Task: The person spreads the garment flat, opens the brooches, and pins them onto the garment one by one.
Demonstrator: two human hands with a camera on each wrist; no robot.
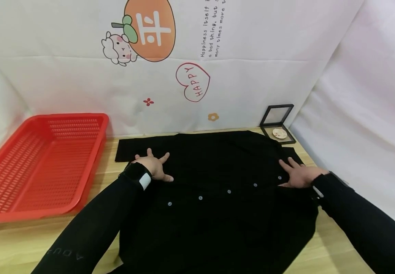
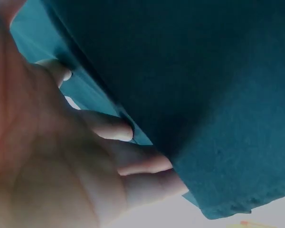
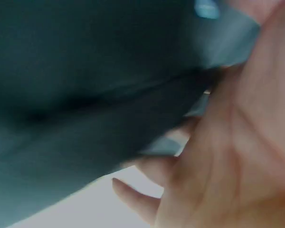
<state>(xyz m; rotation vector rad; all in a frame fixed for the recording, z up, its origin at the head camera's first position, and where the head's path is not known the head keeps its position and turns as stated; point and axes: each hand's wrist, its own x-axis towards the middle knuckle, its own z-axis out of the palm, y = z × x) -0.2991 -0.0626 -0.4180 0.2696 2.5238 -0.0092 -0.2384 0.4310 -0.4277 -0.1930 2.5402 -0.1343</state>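
A black button-up shirt (image 1: 211, 228) lies spread on the table, its row of light buttons (image 1: 229, 191) running across the middle. On the shirt's left part rests my left hand (image 1: 151, 166), its fingers and thumb spread wide. My right hand (image 1: 299, 176) touches the right side beside the end button, fingers apart. In the left wrist view, an edge of the dark cloth (image 2: 204, 95) overlaps the left fingertips. The right wrist view is blurred; there the cloth (image 3: 76, 152) covers some of the right fingers.
A red plastic basket (image 1: 94, 167) stands at the left, beside the shirt. At the back right corner is a small black-framed open case (image 1: 277, 123) with a round pale disc (image 1: 279, 133) in it. A white printed sheet (image 1: 252, 76) rises behind the wooden table (image 1: 16, 247).
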